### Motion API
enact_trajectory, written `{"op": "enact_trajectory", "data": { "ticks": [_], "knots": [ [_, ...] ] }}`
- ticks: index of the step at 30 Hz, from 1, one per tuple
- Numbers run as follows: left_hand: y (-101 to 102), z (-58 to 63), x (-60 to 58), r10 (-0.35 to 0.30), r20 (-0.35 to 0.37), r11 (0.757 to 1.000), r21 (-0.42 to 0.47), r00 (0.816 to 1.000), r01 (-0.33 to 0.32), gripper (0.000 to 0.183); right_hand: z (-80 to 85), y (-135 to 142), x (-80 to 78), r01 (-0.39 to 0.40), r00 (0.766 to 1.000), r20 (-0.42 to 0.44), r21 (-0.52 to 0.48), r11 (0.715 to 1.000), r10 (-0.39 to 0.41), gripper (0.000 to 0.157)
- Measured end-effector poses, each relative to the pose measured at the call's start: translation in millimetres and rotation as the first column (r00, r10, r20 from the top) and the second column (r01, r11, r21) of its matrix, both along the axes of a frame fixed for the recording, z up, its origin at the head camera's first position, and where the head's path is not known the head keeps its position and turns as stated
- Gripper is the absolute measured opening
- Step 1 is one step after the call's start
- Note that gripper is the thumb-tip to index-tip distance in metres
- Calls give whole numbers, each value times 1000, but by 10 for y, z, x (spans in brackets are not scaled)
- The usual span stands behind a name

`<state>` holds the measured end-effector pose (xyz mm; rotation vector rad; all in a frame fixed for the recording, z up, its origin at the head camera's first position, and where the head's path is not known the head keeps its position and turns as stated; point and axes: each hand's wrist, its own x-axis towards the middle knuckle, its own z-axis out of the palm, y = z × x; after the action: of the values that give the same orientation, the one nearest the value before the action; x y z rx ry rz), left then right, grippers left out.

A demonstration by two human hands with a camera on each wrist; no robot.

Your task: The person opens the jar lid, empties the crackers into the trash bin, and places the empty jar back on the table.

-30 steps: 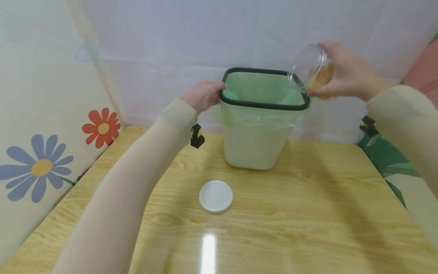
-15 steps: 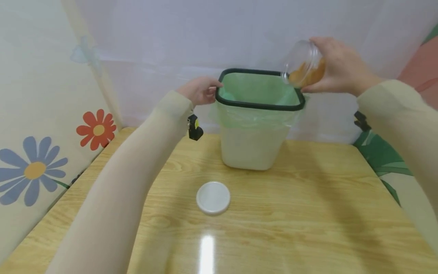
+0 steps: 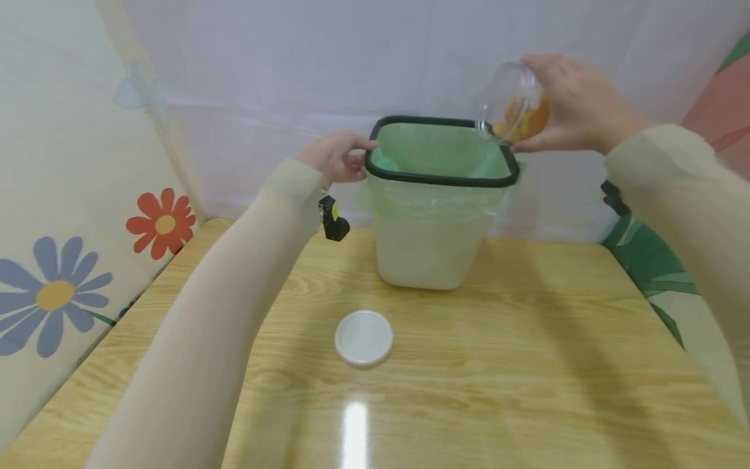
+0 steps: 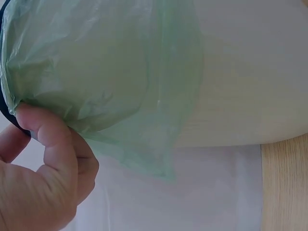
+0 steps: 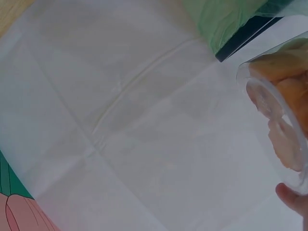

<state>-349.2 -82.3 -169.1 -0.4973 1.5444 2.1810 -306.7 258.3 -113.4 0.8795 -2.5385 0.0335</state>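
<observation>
A white lid [image 3: 364, 339] lies on the table [image 3: 498, 384], at 7 o'clock from the bin [image 3: 430, 254]. The left hand [image 3: 335, 157] pinches the bin's dark rim [image 3: 442, 180] at 9 o'clock. The right hand [image 3: 577, 104] grips a tipped clear jar [image 3: 504, 91] of orange bits [image 3: 530, 124]; the jar sits at the hand's 9 o'clock, by the rim's 2 o'clock corner. The bin's inside bottom is hidden. The right wrist view cuts off most of the right hand.
</observation>
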Motion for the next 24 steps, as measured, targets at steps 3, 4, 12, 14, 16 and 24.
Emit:
{"op": "enact_trajectory", "data": {
  "ticks": [3, 4, 12, 14, 16, 24],
  "knots": [
    [26, -8, 10, 14, 14, 1000, 20, 1000, -15, 31, 18, 4, -1, 2, 1000, -4, 19, 1000, -2, 113],
    [39, -12, 13, 16, 14, 1000, 25, 1000, -17, 32, 24, 9, -1, 3, 1000, -3, 22, 1000, -3, 113],
    [94, 13, 8, 14, 1, 999, 37, 1000, -14, 39, 86, 12, -11, 2, 1000, -11, 81, 997, -1, 114],
    [95, 12, 12, 13, -12, 999, 42, 1000, -12, 38, 102, 5, -8, -4, 1000, -24, 89, 996, 6, 113],
    [84, -4, 28, 16, -24, 999, 40, 1000, -15, 36, 113, -12, -6, 0, 999, -34, 102, 995, 4, 113],
    [14, -63, 71, 30, -44, 999, 20, 999, -30, 44, 114, -97, 8, 46, 999, -27, 145, 988, -43, 112]
  ]
}}
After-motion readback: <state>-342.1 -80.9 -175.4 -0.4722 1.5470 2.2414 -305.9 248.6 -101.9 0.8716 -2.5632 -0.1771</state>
